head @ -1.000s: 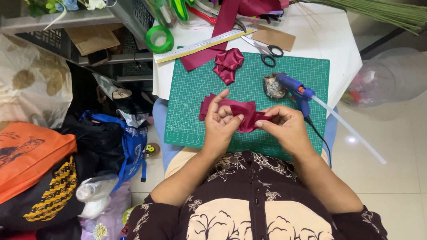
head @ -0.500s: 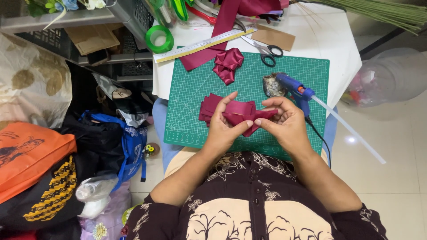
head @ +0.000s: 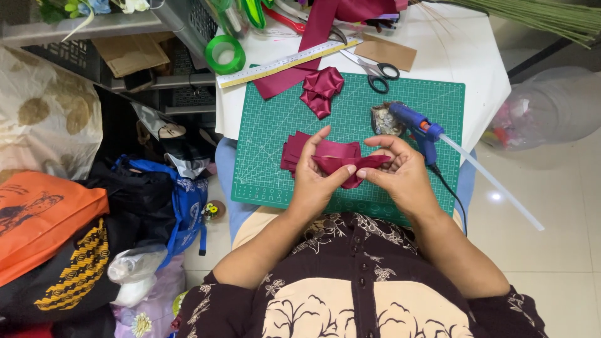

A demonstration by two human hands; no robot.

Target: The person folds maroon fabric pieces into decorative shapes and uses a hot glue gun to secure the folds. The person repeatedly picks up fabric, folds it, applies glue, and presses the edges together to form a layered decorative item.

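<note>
Head view: two hands, one ribbon piece
Left hand (head: 316,181): grip pinching ribbon piece (head: 343,164)
Right hand (head: 400,175): grip pinching same piece
Mat (head: 275,144): one glue gun (head: 416,125), one scissors (head: 375,67)

My cutting mat (head: 269,156) covers the surface's near edge; glue gun (head: 418,128) at its right side (scissors (head: 375,70) behind), ruler (head: 288,62) along the far-left edge.

A home craft corner, cluttered like a small workshop. A green cutting mat (head: 275,138) covers the table, with ruler (head: 288,62) and scissors (head: 375,70) at twelve o'clock, glue gun (head: 416,128) at two. Bags (head: 56,244) pile at eight.
</note>
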